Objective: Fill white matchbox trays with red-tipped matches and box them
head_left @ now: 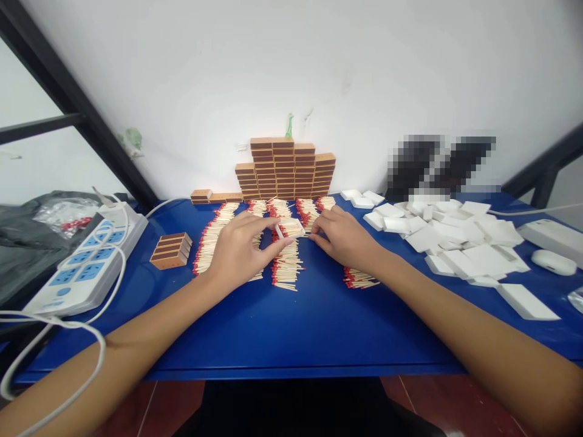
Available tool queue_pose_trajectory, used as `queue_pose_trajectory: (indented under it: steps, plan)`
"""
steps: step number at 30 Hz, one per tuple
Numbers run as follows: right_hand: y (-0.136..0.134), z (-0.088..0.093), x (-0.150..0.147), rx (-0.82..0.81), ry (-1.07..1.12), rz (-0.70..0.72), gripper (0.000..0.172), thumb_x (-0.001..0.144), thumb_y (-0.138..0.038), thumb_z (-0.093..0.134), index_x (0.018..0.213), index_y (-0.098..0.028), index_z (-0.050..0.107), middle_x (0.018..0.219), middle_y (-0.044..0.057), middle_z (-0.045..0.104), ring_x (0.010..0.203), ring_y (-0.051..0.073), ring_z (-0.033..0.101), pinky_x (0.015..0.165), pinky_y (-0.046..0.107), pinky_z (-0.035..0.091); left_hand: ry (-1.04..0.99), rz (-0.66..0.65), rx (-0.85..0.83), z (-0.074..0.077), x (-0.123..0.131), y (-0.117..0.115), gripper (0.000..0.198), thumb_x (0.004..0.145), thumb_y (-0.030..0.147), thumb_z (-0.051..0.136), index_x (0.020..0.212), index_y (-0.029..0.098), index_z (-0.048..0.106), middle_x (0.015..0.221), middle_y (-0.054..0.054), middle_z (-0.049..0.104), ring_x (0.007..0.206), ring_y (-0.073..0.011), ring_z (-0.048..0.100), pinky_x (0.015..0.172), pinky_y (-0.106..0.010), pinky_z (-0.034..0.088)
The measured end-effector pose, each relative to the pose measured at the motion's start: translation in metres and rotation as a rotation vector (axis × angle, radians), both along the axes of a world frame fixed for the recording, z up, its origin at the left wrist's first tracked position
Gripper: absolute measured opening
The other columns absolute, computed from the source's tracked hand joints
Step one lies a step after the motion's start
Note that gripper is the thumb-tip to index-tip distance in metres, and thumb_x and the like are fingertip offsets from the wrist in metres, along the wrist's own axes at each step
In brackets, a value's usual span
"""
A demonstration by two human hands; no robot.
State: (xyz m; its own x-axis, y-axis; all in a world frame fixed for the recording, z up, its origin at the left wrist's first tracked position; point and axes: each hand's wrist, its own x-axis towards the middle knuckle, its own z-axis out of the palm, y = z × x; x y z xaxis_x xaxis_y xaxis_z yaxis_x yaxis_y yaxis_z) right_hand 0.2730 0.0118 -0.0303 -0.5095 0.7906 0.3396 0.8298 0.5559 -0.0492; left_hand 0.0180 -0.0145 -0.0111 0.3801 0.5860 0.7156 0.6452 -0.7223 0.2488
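My left hand [239,246] grips a small white matchbox tray [298,233] between thumb and fingers, over the middle row of matches [286,267]. Some matches lie inside the tray. At its right end is my right hand [339,235], fingers curled and pinched together; what they hold, if anything, is hidden. Red-tipped matches lie in several rows around both hands, with one row [214,237] left of my left hand. Another bunch of matches [359,278] shows below my right wrist.
Closed matchboxes [285,173] are stacked against the wall, and a smaller group of matchboxes [171,250] sits at left. White empty trays [455,233] are heaped at right. A power strip [91,258] with looping white cables stands at left. The blue table [291,346] ends in front.
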Motion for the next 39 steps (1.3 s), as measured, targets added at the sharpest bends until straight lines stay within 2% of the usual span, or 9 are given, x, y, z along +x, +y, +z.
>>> queue_pose_trajectory:
  steps: [6, 10, 13, 17, 22, 26, 29, 33, 39]
  plan:
    - [-0.001, 0.008, 0.006, 0.002, -0.047, 0.005, 0.015, 0.1, -0.022, 0.061, 0.087, -0.017, 0.066, 0.092, 0.013, 0.068, 0.095, 0.03, 0.057, 0.082, 0.041, 0.042, 0.02, 0.0, -0.007, -0.003, -0.001, 0.003, 0.036, 0.089, 0.048, 0.079, 0.107, 0.017, 0.079, 0.094, -0.008, 0.081, 0.084, -0.0235, 0.073, 0.081, -0.039, 0.056]
    - [-0.008, 0.024, 0.014, 0.105, 0.083, 0.049, 0.016, 0.103, -0.024, 0.056, 0.091, -0.018, 0.064, 0.092, 0.012, 0.065, 0.091, 0.03, 0.054, 0.081, 0.043, 0.043, 0.054, 0.0, -0.03, -0.005, -0.002, 0.005, 0.039, 0.088, 0.054, 0.078, 0.104, 0.019, 0.079, 0.092, -0.007, 0.081, 0.082, -0.023, 0.072, 0.079, -0.038, 0.056]
    - [-0.017, 0.031, 0.009, 0.143, 0.193, 0.154, 0.015, 0.104, -0.026, 0.056, 0.093, -0.019, 0.062, 0.092, 0.011, 0.064, 0.09, 0.028, 0.053, 0.081, 0.042, 0.044, 0.059, -0.009, -0.031, -0.007, -0.002, 0.004, 0.041, 0.086, 0.056, 0.079, 0.105, 0.02, 0.079, 0.089, -0.006, 0.079, 0.078, -0.0217, 0.07, 0.075, -0.037, 0.054]
    - [-0.027, 0.026, -0.008, 0.112, 0.2, 0.294, 0.016, 0.106, -0.026, 0.054, 0.093, -0.019, 0.061, 0.092, 0.01, 0.065, 0.09, 0.027, 0.052, 0.082, 0.041, 0.044, 0.053, -0.07, -0.013, -0.007, 0.0, 0.002, 0.039, 0.085, 0.05, 0.082, 0.108, 0.019, 0.078, 0.09, -0.006, 0.079, 0.082, -0.0213, 0.071, 0.077, -0.035, 0.055]
    - [-0.031, 0.022, -0.014, 0.068, 0.283, 0.337, 0.014, 0.105, -0.026, 0.056, 0.094, -0.02, 0.063, 0.089, 0.008, 0.065, 0.089, 0.025, 0.052, 0.082, 0.04, 0.044, 0.053, -0.142, -0.016, -0.007, 0.002, 0.001, 0.037, 0.086, 0.048, 0.082, 0.106, 0.018, 0.077, 0.095, -0.006, 0.08, 0.084, -0.0204, 0.071, 0.08, -0.035, 0.056]
    - [-0.02, 0.02, -0.001, 0.068, 0.362, 0.207, 0.014, 0.104, -0.025, 0.056, 0.094, -0.022, 0.064, 0.088, 0.007, 0.064, 0.088, 0.025, 0.054, 0.082, 0.04, 0.043, 0.039, -0.082, -0.024, -0.006, 0.001, 0.0, 0.036, 0.088, 0.051, 0.08, 0.106, 0.019, 0.078, 0.095, -0.007, 0.081, 0.085, -0.0223, 0.072, 0.081, -0.037, 0.056]
    - [-0.008, 0.013, 0.01, 0.086, 0.232, 0.076, 0.016, 0.102, -0.027, 0.056, 0.097, -0.02, 0.07, 0.094, 0.01, 0.065, 0.093, 0.028, 0.053, 0.087, 0.044, 0.042, 0.033, -0.017, -0.043, -0.004, 0.001, 0.0, 0.036, 0.089, 0.053, 0.078, 0.104, 0.02, 0.079, 0.095, -0.007, 0.081, 0.084, -0.0234, 0.073, 0.081, -0.039, 0.056]
    - [0.004, 0.001, 0.017, 0.0, 0.139, 0.079, 0.015, 0.1, -0.027, 0.06, 0.099, -0.021, 0.074, 0.103, 0.012, 0.065, 0.104, 0.03, 0.052, 0.091, 0.045, 0.042, 0.026, 0.02, -0.064, -0.003, 0.0, 0.002, 0.037, 0.089, 0.056, 0.077, 0.104, 0.022, 0.079, 0.092, -0.006, 0.081, 0.083, -0.0237, 0.072, 0.079, -0.039, 0.056]
    - [0.006, 0.0, 0.014, -0.037, 0.108, 0.064, 0.011, 0.097, -0.025, 0.064, 0.09, -0.02, 0.071, 0.097, 0.011, 0.064, 0.1, 0.03, 0.051, 0.088, 0.044, 0.043, 0.043, 0.026, -0.057, -0.003, -0.001, 0.003, 0.038, 0.089, 0.055, 0.077, 0.104, 0.02, 0.079, 0.094, -0.007, 0.08, 0.085, -0.0246, 0.072, 0.082, -0.04, 0.056]
